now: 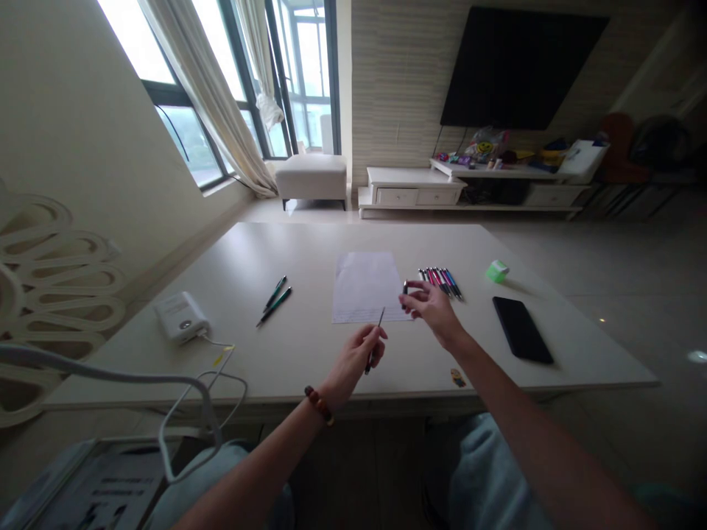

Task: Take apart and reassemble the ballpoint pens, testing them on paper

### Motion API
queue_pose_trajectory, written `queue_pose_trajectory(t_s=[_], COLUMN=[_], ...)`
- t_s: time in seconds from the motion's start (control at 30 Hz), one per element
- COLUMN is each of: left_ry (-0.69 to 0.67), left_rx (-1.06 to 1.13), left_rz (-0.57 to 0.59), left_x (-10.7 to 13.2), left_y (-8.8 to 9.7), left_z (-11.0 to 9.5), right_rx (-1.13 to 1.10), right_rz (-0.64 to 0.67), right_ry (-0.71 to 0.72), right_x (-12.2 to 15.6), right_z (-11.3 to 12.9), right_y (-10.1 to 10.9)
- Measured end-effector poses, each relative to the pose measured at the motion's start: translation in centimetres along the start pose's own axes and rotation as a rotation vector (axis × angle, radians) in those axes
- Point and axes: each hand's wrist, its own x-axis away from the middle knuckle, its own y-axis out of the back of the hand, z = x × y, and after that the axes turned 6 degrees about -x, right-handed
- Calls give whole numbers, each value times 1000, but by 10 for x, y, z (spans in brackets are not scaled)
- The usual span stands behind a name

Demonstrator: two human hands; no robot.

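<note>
Pale blue trouser knees (486, 471) sit closest, below the near edge of a long white table (309, 361), with a looped white cable (191, 434) hanging at the left. Toward the table's left edge lies a boxy white plastic power bank (181, 316); nearer the middle, two slim green-and-black pens (275, 302) lie side by side. The left hand (353, 361), a red-brown beaded bracelet (319, 405) at its wrist, is closed around a slim black pen (378, 327), the thin tip pointing up toward a lined white paper sheet (364, 287) at the table's centre. Just right of it, the right hand (434, 309) is spread and arched, a small dark pen part (405, 287) at the fingertips — pinched or merely touched, I cannot tell. Farther right, a tight row of pink, blue and black pens (440, 283) lies near the far edge, then a green block eraser (497, 271) and a black smartphone (522, 330). A weak fingertip hold could drop that small part, and a careless knuckle could knock the row askew
</note>
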Motion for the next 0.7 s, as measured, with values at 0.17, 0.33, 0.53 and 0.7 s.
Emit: queue_pose_trajectory(t_s=[0.17, 0.33, 0.53, 0.7], left_ry=[58, 61, 81, 82], left_rx=[-1, 13, 0, 27], left_rz=[-135, -117, -100, -49], left_x=[2, 4, 5, 5], left_y=[0, 0, -3, -6], left_z=[3, 5, 7, 12], right_rx=[682, 810, 356, -8], right_rz=[123, 147, 189, 331], right_ry=[-50, -60, -13, -72], right_x=[4, 3, 8, 22], right_z=[-42, -51, -26, -17], right_y=[1, 5, 1, -18])
